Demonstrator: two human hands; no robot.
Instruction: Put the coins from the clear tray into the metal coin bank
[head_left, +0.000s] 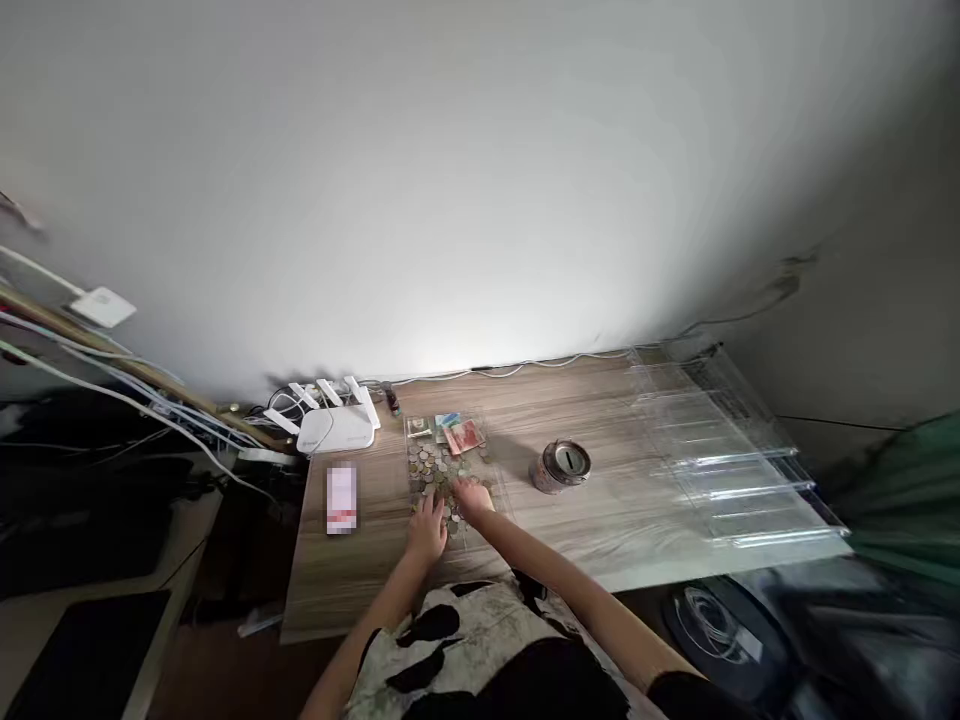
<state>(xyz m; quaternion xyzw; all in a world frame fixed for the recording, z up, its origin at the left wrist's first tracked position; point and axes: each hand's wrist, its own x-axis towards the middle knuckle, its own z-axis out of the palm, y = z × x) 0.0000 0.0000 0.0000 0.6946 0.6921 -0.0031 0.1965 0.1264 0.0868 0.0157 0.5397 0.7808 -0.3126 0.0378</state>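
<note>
In the head view, taking the coins (429, 468) as the centre of the dial and the wall as twelve, the step in hand looks like picking through the loose coins with both hands at once. They lie scattered on a clear panel (500, 496) on the counter (600, 395), with a red note (465, 436) at about one o'clock, and a blue note (448, 420) and a green note (418, 427) near twelve. The left hand (427, 528) reaches in from six o'clock, fingers bent and slightly spread, their tips down among the coins. The right hand (472, 498) comes in from about four o'clock, more curled, its fingertips also at the coins and just beside the left. Whether either has a coin pinched I cannot tell; the fingers hide what is under them. Lifting one from here would call, I judge, for a fine fingertip pinch, since flat coins slide more easily than they rise. A tin (561, 467) with a slotted lid stands upright at three o'clock, apart from both hands; a phone (342, 497) lies near nine, and a white router (337, 430) sits at ten.
</note>
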